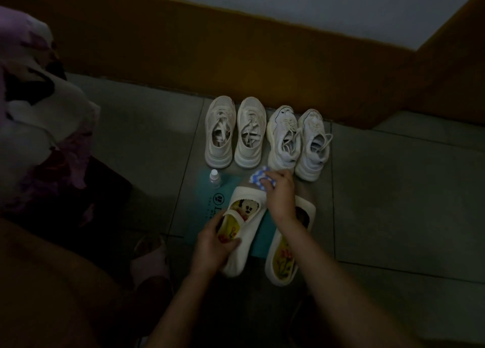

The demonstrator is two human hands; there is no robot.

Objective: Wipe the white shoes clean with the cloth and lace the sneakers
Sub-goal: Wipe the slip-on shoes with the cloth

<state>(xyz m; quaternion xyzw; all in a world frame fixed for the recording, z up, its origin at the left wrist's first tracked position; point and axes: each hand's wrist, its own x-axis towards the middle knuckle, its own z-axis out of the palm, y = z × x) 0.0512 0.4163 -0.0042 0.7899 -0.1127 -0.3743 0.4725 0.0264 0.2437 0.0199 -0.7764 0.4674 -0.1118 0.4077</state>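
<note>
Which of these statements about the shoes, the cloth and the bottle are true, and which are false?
1. The right hand holds the dotted cloth. True.
2. The left hand grips a laced sneaker. False: it grips a white slip-on shoe.
3. The small bottle lies on its side. False: it stands upright.
4. Two pairs of sneakers stand in a row near the wall. True.
5. The second slip-on shoe lies on the floor. True.
</note>
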